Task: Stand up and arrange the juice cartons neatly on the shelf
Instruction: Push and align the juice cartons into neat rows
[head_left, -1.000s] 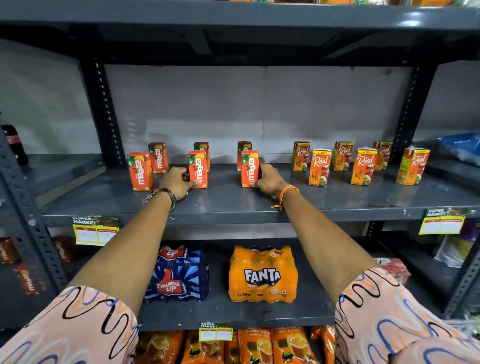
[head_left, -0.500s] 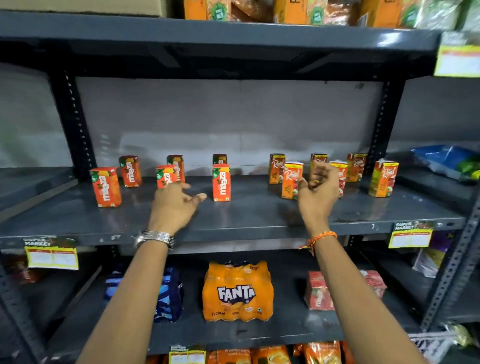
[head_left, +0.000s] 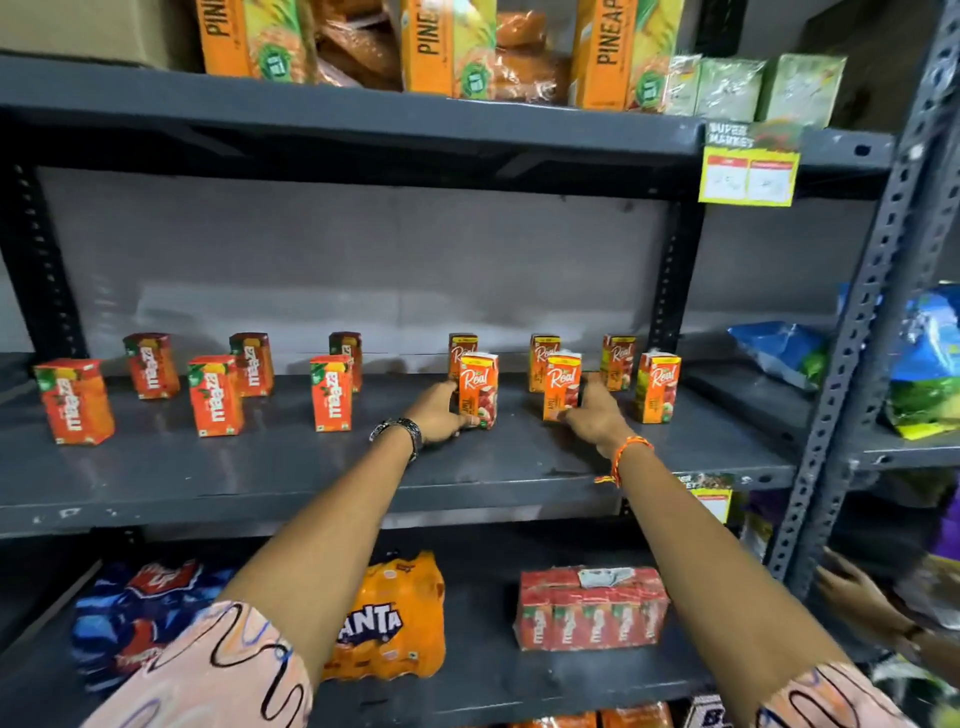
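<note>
Several orange Maaza cartons (head_left: 332, 392) stand upright in two staggered rows on the left half of the grey middle shelf (head_left: 260, 467). Several Real cartons stand on the right half. My left hand (head_left: 439, 413) grips the base of the front-left Real carton (head_left: 479, 389). My right hand (head_left: 595, 418) grips the base of the front-middle Real carton (head_left: 561, 387). A third front Real carton (head_left: 657, 387) stands free to the right. Three more Real cartons (head_left: 543, 361) stand behind.
The top shelf holds tall Pineapple boxes (head_left: 447, 47) and green packets. Below sit a Thums Up pack (head_left: 140, 618), a Fanta pack (head_left: 387, 618) and a red carton multipack (head_left: 592, 608). A perforated upright (head_left: 852, 364) bounds the right; another person's hand (head_left: 857, 597) shows beyond it.
Both hands left the Maaza cartons, swung right and closed on two front Real cartons. The view shifted up and to the right.
</note>
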